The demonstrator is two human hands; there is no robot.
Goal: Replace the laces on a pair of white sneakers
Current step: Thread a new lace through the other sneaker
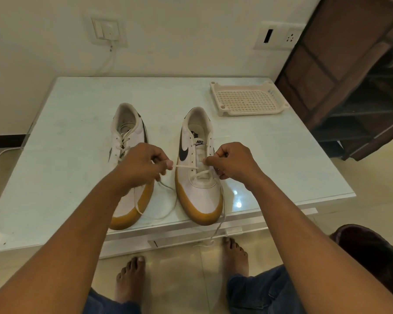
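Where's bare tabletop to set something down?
Free: table left of the left sneaker; strip behind both heels up to the tray; right of the right sneaker. Crowded: front centre, left hand and right hand on the lace.

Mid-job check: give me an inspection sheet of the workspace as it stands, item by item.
Surface: glossy white table.
Job's things: left sneaker loosely laced; right sneaker has lace through lowest eyelets only, one end trailing off the edge.
Clutter: empty perforated tray, far right.
Hands: left hand and right hand each pinch the lace.
Cables: white cable down the wall from switch plate.
Surroundings: wall socket, brown shelving right, bare feet.
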